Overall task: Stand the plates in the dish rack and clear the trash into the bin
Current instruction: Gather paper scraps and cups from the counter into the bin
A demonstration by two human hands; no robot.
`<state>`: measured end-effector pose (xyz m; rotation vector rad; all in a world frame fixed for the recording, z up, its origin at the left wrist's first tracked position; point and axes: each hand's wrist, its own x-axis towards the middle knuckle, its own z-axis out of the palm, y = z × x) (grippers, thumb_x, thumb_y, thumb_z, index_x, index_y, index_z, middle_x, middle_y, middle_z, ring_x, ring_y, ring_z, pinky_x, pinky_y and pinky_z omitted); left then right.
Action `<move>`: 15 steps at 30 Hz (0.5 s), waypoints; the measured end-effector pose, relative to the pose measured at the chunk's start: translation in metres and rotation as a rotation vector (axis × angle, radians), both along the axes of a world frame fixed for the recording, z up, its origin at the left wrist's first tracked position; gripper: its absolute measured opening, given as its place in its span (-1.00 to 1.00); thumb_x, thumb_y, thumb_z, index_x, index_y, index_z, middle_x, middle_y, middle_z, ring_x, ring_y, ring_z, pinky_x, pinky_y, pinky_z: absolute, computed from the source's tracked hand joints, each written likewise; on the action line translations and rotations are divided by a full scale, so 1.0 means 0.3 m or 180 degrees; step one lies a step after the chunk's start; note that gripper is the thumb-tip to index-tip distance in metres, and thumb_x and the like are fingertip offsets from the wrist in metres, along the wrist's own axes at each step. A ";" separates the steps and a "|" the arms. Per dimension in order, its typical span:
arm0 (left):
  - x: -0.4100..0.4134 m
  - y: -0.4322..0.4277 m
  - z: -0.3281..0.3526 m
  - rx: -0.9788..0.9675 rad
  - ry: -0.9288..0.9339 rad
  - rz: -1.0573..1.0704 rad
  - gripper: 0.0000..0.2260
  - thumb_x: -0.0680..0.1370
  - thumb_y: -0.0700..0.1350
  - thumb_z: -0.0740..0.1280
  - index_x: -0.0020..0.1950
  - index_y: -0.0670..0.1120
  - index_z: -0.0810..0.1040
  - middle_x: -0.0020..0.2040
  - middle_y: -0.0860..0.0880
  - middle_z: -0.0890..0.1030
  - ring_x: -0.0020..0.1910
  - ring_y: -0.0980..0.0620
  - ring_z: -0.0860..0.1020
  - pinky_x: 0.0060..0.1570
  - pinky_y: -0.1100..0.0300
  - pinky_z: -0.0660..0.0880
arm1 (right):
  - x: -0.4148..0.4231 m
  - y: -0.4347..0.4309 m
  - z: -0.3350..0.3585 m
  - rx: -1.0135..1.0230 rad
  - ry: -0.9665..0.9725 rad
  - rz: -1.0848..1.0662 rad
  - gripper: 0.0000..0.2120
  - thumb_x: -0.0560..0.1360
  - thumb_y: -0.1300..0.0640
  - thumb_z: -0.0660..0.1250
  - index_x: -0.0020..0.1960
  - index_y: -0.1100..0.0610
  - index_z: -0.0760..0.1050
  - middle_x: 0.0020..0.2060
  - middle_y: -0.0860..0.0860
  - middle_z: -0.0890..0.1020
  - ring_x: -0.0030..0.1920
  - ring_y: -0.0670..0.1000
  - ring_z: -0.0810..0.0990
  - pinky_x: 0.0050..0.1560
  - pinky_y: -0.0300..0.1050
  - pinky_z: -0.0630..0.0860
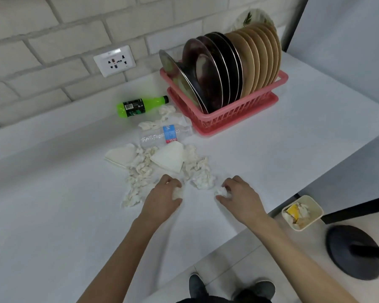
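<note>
On the white counter [53, 215], near its front edge, the left hand [162, 196] clutches a crumpled white tissue wad [178, 192]; the right hand [242, 196] pinches a second wad [221, 191].

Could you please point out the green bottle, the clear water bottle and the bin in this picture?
green bottle [133, 107]: head view, on its dark label.
clear water bottle [170, 134]: head view, on its blue label.
bin [313, 221]: head view, on its lower right edge.
</note>
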<state>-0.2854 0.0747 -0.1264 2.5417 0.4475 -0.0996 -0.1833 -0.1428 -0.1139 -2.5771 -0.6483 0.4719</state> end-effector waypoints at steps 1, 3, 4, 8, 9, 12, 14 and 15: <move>-0.004 -0.009 -0.008 -0.0025 -0.0090 0.0019 -0.76 0.46 -0.18 0.45 0.10 -0.07 0.54 0.05 0.05 0.43 -0.29 0.12 0.42 -0.20 0.15 0.45 | 0.001 -0.009 -0.003 0.0050 0.0041 -0.0024 -0.77 0.50 -0.02 0.37 0.09 0.06 0.49 -0.02 -0.04 0.49 -0.09 0.01 0.52 -0.14 -0.09 0.48; -0.013 -0.030 -0.019 -0.0083 -0.0243 0.0116 -0.80 0.43 -0.26 0.41 -0.07 -0.05 0.45 -0.11 0.07 0.38 -0.33 0.14 0.38 -0.29 0.17 0.34 | 0.002 -0.034 -0.005 0.0151 0.0123 -0.0057 -0.85 0.47 0.07 0.36 0.00 0.08 0.47 -0.10 -0.02 0.52 -0.13 0.02 0.51 -0.18 -0.08 0.46; -0.020 -0.044 -0.023 -0.0160 -0.0293 0.0170 -0.77 0.41 -0.28 0.39 -0.13 -0.03 0.39 -0.17 0.07 0.37 -0.33 0.12 0.37 -0.31 0.16 0.31 | 0.001 -0.049 -0.005 0.0205 0.0179 -0.0074 -0.87 0.46 0.11 0.36 -0.05 0.09 0.44 -0.15 -0.01 0.52 -0.16 0.03 0.50 -0.21 -0.08 0.44; -0.029 -0.133 0.000 -0.0788 -0.0388 0.0207 -0.81 0.43 -0.29 0.34 -0.14 -0.02 0.43 -0.26 0.04 0.44 -0.33 0.07 0.39 -0.29 0.20 0.35 | 0.010 -0.110 0.022 0.0367 0.0386 -0.0134 -0.86 0.47 0.23 0.29 -0.07 0.10 0.32 -0.33 -0.03 0.47 -0.37 -0.03 0.41 -0.34 -0.09 0.35; -0.024 -0.163 0.010 -0.0909 -0.0446 0.0092 -0.83 0.45 -0.28 0.33 -0.11 -0.01 0.47 -0.24 0.04 0.47 -0.31 0.07 0.43 -0.26 0.22 0.37 | 0.013 -0.129 0.030 0.0408 0.0412 -0.0141 -0.86 0.49 0.23 0.27 -0.02 0.10 0.32 -0.33 0.00 0.48 -0.39 -0.03 0.40 -0.35 -0.06 0.35; 0.023 -0.254 0.044 -0.1255 -0.0591 -0.0229 -0.80 0.55 -0.30 0.26 -0.13 -0.03 0.56 -0.19 0.01 0.54 -0.23 0.04 0.49 -0.20 0.28 0.37 | 0.026 -0.189 0.056 0.0558 0.0435 -0.0201 -0.86 0.55 0.23 0.21 0.08 0.09 0.40 -0.37 -0.01 0.46 -0.42 -0.07 0.38 -0.38 -0.12 0.31; 0.072 -0.309 0.066 -0.1381 -0.0625 -0.0246 -0.76 0.60 -0.32 0.20 -0.19 -0.07 0.52 -0.23 0.05 0.53 -0.23 0.07 0.49 -0.20 0.31 0.36 | 0.041 -0.232 0.071 0.0591 0.0428 -0.0318 -0.91 0.56 0.22 0.19 -0.02 0.14 0.46 -0.40 -0.02 0.45 -0.41 -0.06 0.39 -0.36 -0.14 0.30; 0.097 -0.338 0.079 -0.1426 -0.0625 -0.0218 -0.74 0.61 -0.32 0.18 -0.23 -0.09 0.46 -0.28 0.09 0.49 -0.26 0.09 0.46 -0.22 0.31 0.34 | 0.049 -0.254 0.077 0.0603 0.0438 -0.0395 -0.89 0.56 0.20 0.19 -0.08 0.18 0.47 -0.38 0.00 0.48 -0.38 -0.03 0.40 -0.34 -0.12 0.31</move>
